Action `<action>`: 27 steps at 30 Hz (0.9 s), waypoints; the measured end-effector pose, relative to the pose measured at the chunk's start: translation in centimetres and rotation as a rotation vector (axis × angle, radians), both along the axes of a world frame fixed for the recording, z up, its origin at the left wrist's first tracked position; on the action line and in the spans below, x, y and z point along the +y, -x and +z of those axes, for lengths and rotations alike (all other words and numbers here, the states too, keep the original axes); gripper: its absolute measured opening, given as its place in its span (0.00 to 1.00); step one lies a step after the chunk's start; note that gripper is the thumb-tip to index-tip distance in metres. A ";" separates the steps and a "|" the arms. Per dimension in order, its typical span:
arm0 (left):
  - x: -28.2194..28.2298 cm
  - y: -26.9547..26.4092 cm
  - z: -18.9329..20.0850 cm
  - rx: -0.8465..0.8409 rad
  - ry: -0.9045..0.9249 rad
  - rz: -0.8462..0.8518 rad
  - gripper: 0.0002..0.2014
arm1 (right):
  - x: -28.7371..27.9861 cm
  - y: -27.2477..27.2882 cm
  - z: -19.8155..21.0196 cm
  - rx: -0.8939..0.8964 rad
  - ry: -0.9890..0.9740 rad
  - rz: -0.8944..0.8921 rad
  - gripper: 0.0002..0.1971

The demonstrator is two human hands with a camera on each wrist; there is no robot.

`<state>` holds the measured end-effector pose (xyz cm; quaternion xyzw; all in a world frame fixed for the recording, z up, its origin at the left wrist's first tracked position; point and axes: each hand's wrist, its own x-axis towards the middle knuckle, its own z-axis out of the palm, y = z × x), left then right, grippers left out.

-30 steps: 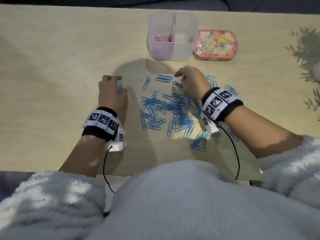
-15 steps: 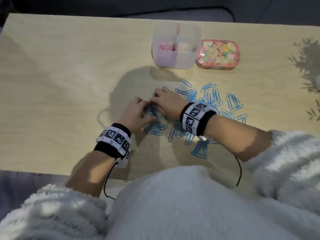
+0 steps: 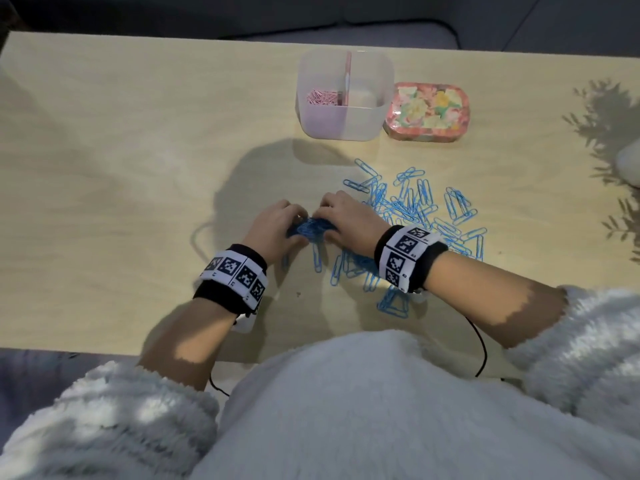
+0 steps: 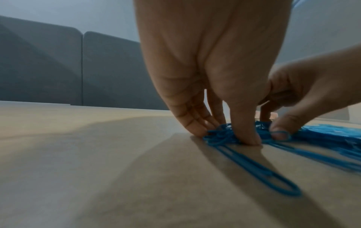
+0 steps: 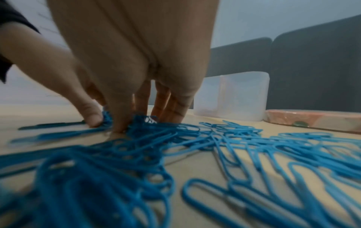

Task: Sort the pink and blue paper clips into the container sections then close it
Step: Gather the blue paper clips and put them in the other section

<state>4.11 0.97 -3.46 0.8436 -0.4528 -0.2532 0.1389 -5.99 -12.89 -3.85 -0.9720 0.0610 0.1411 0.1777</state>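
Several blue paper clips [image 3: 419, 209] lie scattered on the wooden table [image 3: 121, 168]. My left hand [image 3: 298, 225] and right hand [image 3: 320, 220] meet at the pile's left edge, each pinching a heaped bunch of blue clips [image 3: 310, 230] between thumb and fingers. In the left wrist view the left hand [image 4: 224, 134] pinches the bunch [image 4: 216, 136] against the table, with the right hand [image 4: 281, 128] beside it. The translucent container [image 3: 346, 128] stands open at the back, pink clips [image 3: 320, 97] in its left section. Its floral lid [image 3: 427, 110] lies to its right.
In the right wrist view, loose blue clips [image 5: 215, 138] spread toward the container [image 5: 234, 98] and lid [image 5: 312, 118]. A white object [image 3: 630, 164] sits at the table's right edge among plant shadows. A grey sofa [image 4: 58, 69] stands behind the table.
The left hand moved right from the bare table and the right hand moved left and nearer. They now meet and squeeze a bunch of blue clips together.
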 end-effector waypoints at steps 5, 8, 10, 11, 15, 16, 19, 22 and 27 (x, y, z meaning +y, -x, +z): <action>-1.0 0.5 -0.1 -0.007 0.050 -0.015 0.13 | -1.4 0.3 0.3 0.016 -0.008 -0.064 0.13; -1.4 0.3 -0.3 0.017 0.066 0.034 0.12 | -3.3 0.5 1.6 -0.028 -0.120 -0.180 0.13; -1.4 0.1 -0.3 0.049 0.063 0.077 0.11 | -5.0 0.3 3.2 -0.109 -0.204 -0.278 0.12; -1.4 0.0 -0.3 0.065 0.064 0.091 0.10 | -5.9 0.0 4.2 -0.140 -0.250 -0.323 0.11; -1.5 -0.2 0.0 0.098 0.081 0.095 0.08 | -10.5 -2.4 7.3 -0.271 -0.393 -0.546 0.12; -1.7 -0.3 0.2 0.110 0.092 0.101 0.08 | -11.7 -3.2 7.6 -0.302 -0.413 -0.622 0.13; -2.4 -0.8 1.1 0.156 0.140 0.117 0.08 | -14.4 -6.0 8.1 -0.319 -0.404 -0.820 0.12; -3.8 -1.4 2.5 0.205 0.176 0.115 0.07 | -15.7 -8.8 8.3 -0.311 -0.434 -0.921 0.10; -7.6 -3.0 5.0 0.222 0.237 0.110 0.08 | -16.0 -11.2 7.4 -0.208 -0.338 -0.912 0.08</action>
